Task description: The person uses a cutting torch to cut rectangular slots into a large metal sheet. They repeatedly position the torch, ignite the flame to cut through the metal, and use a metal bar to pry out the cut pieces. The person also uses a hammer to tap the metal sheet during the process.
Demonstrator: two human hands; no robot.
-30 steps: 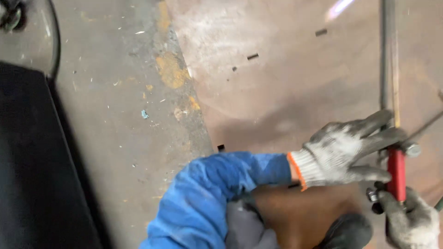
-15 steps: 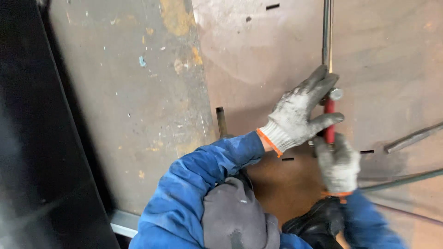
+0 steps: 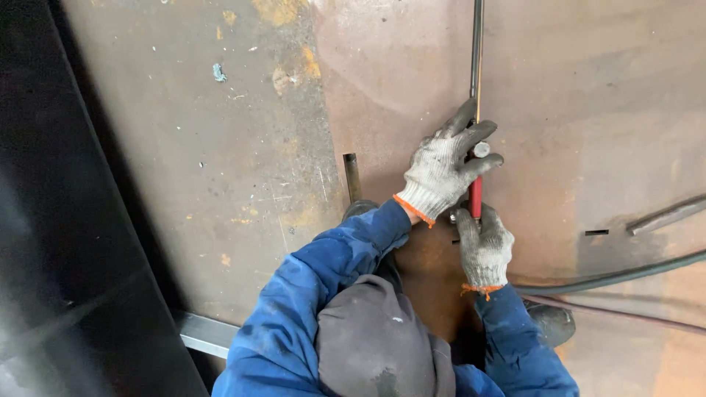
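A rusty steel plate (image 3: 220,147) fills most of the view, blotched with yellow and pale marks toward 11 o'clock. A black slab (image 3: 66,242) is seen along the 9 o'clock side, and a grey bar (image 3: 206,334) shows at its foot near 7 o'clock. The worker is seen from above at 6 o'clock: blue sleeves (image 3: 323,287) and a grey knee (image 3: 375,345) take up the lower middle. A dark hose (image 3: 625,276) is laid from 3 o'clock toward the centre, with a short grey bar (image 3: 665,215) just above it. A long steel rod (image 3: 477,51) runs from 12 o'clock down to the hands. A stubby pipe (image 3: 351,176) is stood beside the left sleeve, at about 9 o'clock of the hands.

The left hand (image 3: 445,173), in a white knit glove with an orange cuff, is closed around the rod where it meets the red handle (image 3: 476,197); a small round metal end (image 3: 481,150) shows between its fingers. The right hand (image 3: 484,246), gloved alike, is wrapped round the lower end of the handle, directly at 6 o'clock of the left hand and touching it. The handle is thus held upright against the plate, just right of centre, between the 2 hands. A small dark slot (image 3: 596,232) is cut in the plate at 3 o'clock of the right hand.
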